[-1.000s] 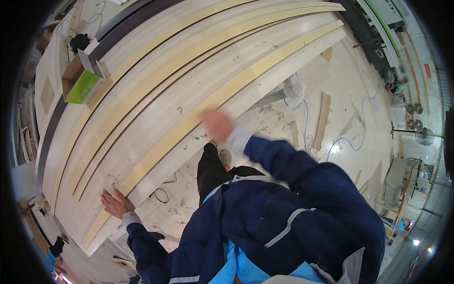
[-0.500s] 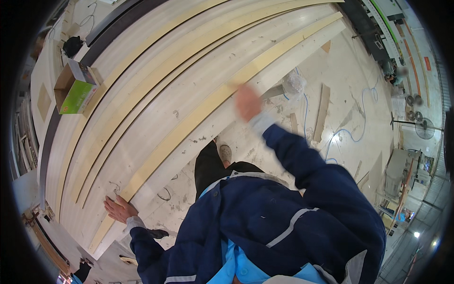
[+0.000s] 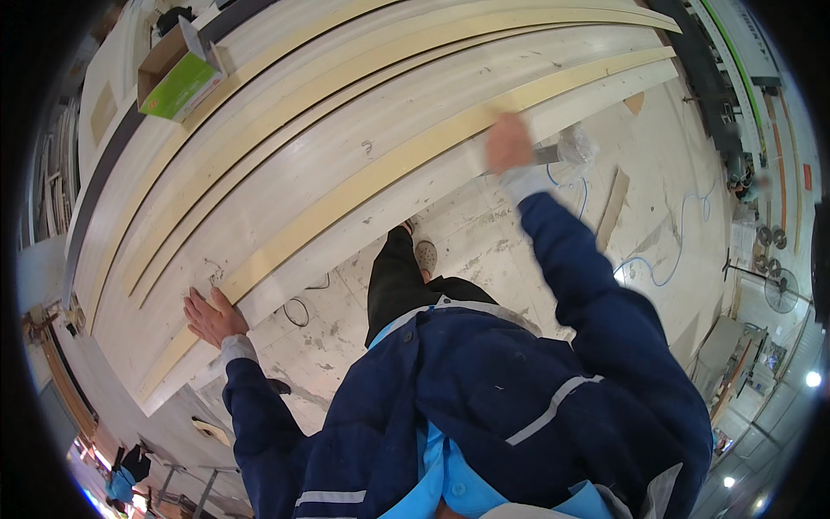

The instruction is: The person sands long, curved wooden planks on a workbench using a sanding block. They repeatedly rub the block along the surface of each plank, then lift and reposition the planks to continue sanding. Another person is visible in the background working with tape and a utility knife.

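Note:
Palm down, my left hand (image 3: 214, 317) lies across the near end of a long pale-yellow strip (image 3: 363, 189), its fingers spread. That strip runs along the front part of a large, light wood-grain board surface (image 3: 303, 186). Farther along, my right hand (image 3: 510, 143) is at the strip's front edge, smeared by motion. Its fingers cannot be made out, nor whether anything is in them. More pale-yellow strips (image 3: 553, 17) lie roughly parallel behind the first.
An open green cardboard box (image 3: 186, 91) stands at the back left. Beyond the surface's right edge are a clear plastic bag (image 3: 577, 147), a brown scrap strip (image 3: 614, 208) and a blue cable (image 3: 644, 268) on the floor. A fan (image 3: 781, 290) stands far right.
The view has shifted, so the surface and box sit higher in the picture. My left hand stays on the strip. My right hand has stayed blurred, farther along the same strip.

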{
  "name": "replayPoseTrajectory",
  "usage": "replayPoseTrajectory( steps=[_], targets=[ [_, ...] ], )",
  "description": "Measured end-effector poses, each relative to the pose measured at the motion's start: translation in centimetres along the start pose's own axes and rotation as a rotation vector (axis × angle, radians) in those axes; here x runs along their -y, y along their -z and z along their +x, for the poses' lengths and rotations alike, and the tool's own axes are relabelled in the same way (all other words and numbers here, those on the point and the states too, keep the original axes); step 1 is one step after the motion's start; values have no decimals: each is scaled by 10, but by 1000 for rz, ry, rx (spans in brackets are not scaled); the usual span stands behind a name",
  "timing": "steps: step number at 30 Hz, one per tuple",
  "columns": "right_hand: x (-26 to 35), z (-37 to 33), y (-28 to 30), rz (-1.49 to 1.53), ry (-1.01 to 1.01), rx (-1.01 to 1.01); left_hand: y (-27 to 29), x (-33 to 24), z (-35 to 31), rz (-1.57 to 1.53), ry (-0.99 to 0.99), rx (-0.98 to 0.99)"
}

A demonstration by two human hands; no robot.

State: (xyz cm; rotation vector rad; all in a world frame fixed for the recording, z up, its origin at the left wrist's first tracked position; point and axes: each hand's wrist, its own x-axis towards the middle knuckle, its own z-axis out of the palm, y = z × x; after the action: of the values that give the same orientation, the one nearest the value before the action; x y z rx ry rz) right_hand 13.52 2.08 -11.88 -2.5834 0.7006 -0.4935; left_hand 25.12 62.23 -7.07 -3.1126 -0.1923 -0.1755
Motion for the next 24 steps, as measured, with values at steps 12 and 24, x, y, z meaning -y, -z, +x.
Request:
replayPoseTrajectory(
  steps=[12,24],
  targets=[
    [122,-9,12,95,176,160,8,-3,1,-7,20,22],
    [315,-144,-141,275,424,606,14,-4,3,-43,24,41]
  ],
)
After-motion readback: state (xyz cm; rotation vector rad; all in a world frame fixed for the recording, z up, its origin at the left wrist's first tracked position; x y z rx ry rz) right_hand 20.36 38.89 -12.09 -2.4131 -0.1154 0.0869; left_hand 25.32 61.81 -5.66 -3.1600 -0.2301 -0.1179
